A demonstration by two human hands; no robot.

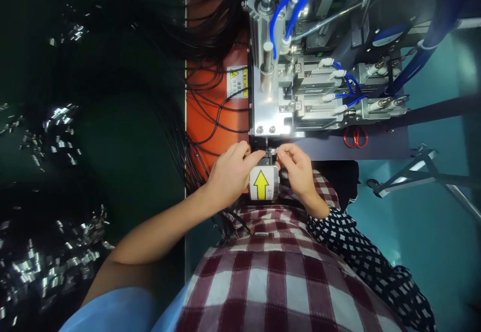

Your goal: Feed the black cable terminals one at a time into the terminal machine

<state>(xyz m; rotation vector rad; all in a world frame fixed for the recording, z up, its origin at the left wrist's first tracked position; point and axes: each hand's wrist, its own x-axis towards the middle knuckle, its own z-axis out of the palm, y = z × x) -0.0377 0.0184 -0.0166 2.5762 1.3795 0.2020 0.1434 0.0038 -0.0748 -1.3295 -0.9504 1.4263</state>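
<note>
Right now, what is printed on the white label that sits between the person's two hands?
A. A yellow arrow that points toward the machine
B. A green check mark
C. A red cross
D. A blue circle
A: the white label between the left hand and the right hand shows a yellow arrow whose tip points up toward the machine.

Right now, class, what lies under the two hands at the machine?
Under the left hand and right hand sits a white block with a yellow arrow; its sides are covered by the hands.
</note>
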